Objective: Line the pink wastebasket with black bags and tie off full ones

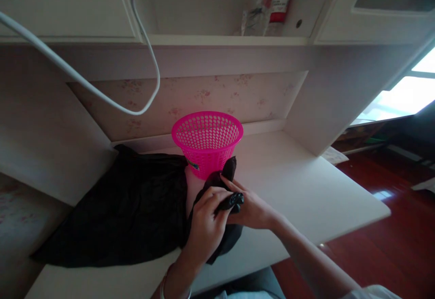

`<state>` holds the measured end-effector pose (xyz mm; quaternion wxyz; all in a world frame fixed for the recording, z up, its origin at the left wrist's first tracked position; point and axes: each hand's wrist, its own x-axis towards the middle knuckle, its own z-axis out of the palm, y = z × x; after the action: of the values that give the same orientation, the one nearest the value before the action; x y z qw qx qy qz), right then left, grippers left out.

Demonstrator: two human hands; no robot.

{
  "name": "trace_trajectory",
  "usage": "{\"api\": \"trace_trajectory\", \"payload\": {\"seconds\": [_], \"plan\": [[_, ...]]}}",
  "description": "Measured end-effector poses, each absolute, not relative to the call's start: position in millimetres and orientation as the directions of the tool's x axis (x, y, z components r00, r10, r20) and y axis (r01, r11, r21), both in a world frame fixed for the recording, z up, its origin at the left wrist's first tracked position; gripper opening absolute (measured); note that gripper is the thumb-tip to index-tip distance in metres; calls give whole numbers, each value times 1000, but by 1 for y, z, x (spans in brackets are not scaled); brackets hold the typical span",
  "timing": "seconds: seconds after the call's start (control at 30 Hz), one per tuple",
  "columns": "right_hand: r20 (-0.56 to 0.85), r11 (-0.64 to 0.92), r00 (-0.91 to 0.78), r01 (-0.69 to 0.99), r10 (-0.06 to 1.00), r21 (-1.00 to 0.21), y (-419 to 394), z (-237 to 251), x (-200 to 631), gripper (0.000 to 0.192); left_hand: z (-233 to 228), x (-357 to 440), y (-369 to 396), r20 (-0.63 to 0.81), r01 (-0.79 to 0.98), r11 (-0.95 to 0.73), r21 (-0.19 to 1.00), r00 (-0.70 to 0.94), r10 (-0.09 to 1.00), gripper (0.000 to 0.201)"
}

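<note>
Both hands are on a bunched black plastic bag [226,240] near the front of the white desk. My left hand [209,219] is closed round a gathered part, which pokes out above the fingers. My right hand [249,206] grips the same bag from the right, its fingertips partly hidden behind the plastic. Just behind the hands stands a pink mesh basket [207,165], upright, its lower front partly covered by the bag. To the left, black plastic [122,213] lies spread flat over the desk; whether it joins the held bag I cannot tell.
The white desk [306,190] ends at a rounded corner on the right, above a red floor [367,249]. A white cable [102,95] hangs in a loop at upper left. Overhead, an open shelf [204,40] holds a clear plastic package [260,16] and a red-green container [282,2].
</note>
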<state>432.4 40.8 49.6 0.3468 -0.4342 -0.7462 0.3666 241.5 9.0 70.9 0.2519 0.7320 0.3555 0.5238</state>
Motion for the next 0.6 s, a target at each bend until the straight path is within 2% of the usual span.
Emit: {"api": "trace_trajectory", "payload": {"seconds": [0.1,0.2,0.33,0.47,0.6], "plan": [[215,310,-258,419,942,-853,43,37,418,66,67,251,-3,568,236,-628,741,277,775,29],[194,239,-146,427,970,-872,47,35,419,51,49,246,-21,521,298,-579,759,254,815,48],[166,165,-29,360,986,-918,42,47,433,57,20,226,-40,404,357,-426,832,137,904,37],[72,51,75,252,995,-966,24,69,454,69,7,210,-57,255,359,-260,897,61,965,28],[143,69,225,310,964,-948,15,94,482,72,-1,201,-69,243,369,-234,899,23,970,25]]}}
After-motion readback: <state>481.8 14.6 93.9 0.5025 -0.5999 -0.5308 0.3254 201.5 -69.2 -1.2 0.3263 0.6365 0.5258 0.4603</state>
